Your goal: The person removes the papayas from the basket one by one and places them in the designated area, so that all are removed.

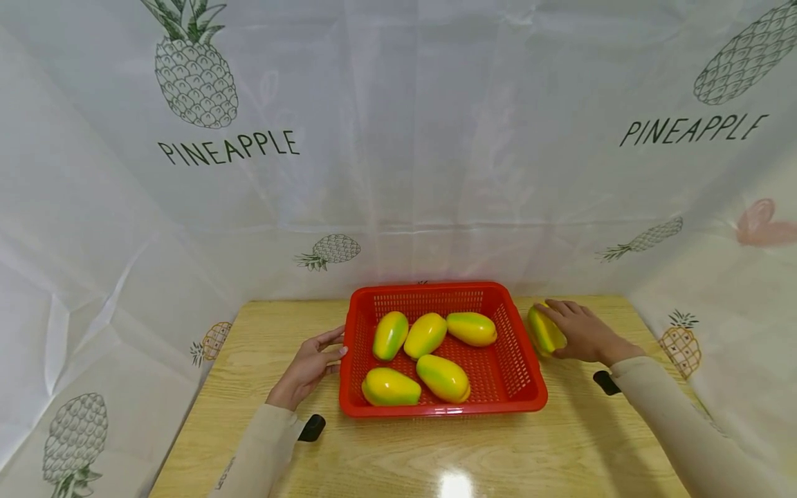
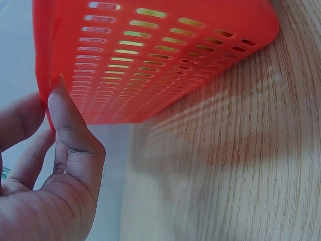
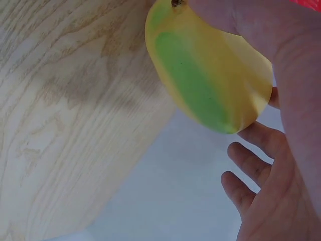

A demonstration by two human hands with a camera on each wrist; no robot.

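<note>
At the left side of the red plastic basket (image 1: 443, 411), my left hand (image 1: 309, 365) pinches the rim; the left wrist view has the thumb (image 2: 72, 118) against the outer side just under it. Inside the basket lie several glossy yellow-green papayas (image 1: 425, 335), spread over the left and middle of its floor. To the right of the basket, my right hand (image 1: 582, 333) grips one more yellow-green papaya (image 1: 545, 330). In the right wrist view this papaya (image 3: 200, 75) has a brown stem end beside the thumb, and fingers reach its opposite end.
A light wood-grain table (image 1: 386, 456) carries the basket. White cloth (image 1: 436, 173) printed with pineapples hangs behind the table and along both sides. Dark wrist devices (image 1: 313, 428) show at both sleeves.
</note>
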